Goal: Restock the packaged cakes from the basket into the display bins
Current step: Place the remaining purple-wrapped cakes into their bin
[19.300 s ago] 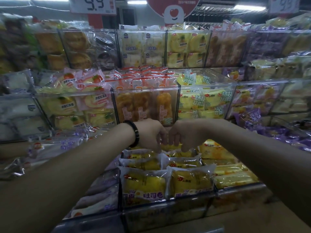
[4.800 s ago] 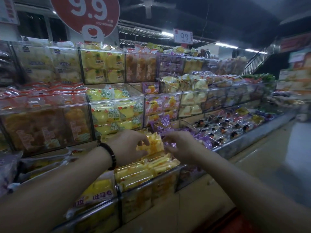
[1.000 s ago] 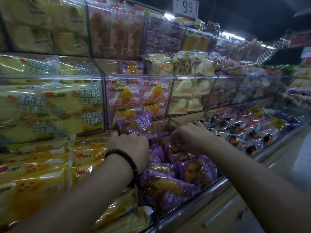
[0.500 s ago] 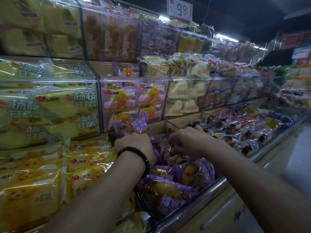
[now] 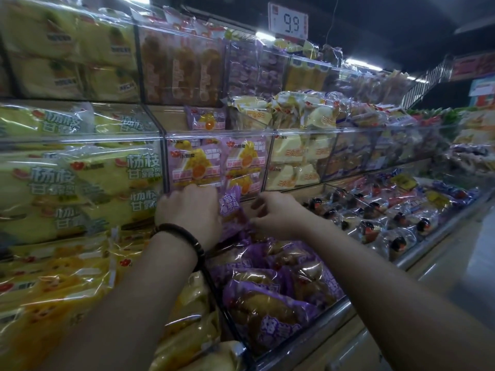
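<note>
At the frame's centre the left hand [image 5: 187,210], a beaded black wristband [image 5: 184,236] behind it, grips a crinkly purple film packet [image 5: 230,202] standing upright over glossy purple packets [image 5: 267,303] heaped in the clear rigid bin [image 5: 316,326] at lower centre, while the right hand [image 5: 276,212] curls just beside it, and I cannot tell whether it holds anything.
</note>
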The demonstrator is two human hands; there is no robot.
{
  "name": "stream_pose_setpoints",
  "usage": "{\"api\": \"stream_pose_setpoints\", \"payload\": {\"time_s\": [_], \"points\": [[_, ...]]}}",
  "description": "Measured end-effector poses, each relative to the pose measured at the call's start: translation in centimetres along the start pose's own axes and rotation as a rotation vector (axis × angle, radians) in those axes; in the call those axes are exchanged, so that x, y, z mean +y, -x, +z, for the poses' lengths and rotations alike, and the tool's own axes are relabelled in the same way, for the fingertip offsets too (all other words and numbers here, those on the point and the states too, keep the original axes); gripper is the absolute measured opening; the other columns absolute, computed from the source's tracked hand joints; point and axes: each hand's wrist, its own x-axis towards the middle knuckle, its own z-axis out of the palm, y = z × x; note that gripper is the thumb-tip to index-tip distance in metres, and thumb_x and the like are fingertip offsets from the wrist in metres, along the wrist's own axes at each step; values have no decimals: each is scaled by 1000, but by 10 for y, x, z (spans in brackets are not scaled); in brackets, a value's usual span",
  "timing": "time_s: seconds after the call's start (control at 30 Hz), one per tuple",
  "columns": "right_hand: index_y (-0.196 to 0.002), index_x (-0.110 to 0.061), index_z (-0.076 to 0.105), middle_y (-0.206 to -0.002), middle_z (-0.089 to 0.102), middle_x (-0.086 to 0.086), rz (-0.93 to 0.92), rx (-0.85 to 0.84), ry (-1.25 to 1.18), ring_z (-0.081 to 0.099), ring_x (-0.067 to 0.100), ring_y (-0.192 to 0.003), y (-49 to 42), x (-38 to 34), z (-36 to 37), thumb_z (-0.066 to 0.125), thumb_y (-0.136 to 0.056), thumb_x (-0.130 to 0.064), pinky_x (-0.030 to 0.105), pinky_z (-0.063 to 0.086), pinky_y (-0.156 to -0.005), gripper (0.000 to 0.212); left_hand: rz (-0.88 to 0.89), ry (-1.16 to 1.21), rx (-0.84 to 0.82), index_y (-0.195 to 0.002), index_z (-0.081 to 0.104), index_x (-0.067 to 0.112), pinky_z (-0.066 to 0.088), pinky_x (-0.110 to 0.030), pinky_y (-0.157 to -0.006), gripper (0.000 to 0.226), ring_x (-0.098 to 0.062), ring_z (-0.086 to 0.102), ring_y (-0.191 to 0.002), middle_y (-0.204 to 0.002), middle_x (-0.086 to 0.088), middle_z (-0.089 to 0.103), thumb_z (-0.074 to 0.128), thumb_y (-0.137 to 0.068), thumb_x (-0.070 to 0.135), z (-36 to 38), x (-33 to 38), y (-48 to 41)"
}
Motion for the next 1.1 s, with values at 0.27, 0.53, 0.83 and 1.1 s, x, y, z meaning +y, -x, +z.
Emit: {"api": "stream_pose_setpoints", "payload": {"time_s": [0.27,0.53,0.83,1.1], "points": [[-108,-20,73,-101,79,-4,50,16,-328,74,18,-98,-30,-12,29,89,-81,-34,47,60,-94,35,-145,225,-147,-120,55,13,54,-48,-91,23,-30,62,-94,-98,-6,62,60,-98,16,10,-19,-9],[-115,-19,62,-104,73,1,164,313,-434,75,21,-93,-27,8,4,86,-84,-12,46,65,-81,40,-129,599,8,-134,40,16,58,-52,-92,49,-30,65,-103,-109,-4,68,66,-93,11,21,-25,-24],[-138,-10,50,-107,63,3,336,487,-115,51,18,-84,-2,26,-1,88,-82,-39,30,40,-66,73,56,230,-168,-89,69,36,45,-51,-111,22,-22,63,-114,-112,5,69,67,-92,15,36,-11,-17],[-102,-19,53,-106,52,3,39,619,271,50,23,-99,9,15,14,78,-82,-25,36,51,-81,32,103,4,-308,-103,68,24,11,-61,-121,9,-23,62,-117,-103,2,66,60,-98,26,43,-6,-20]]}}
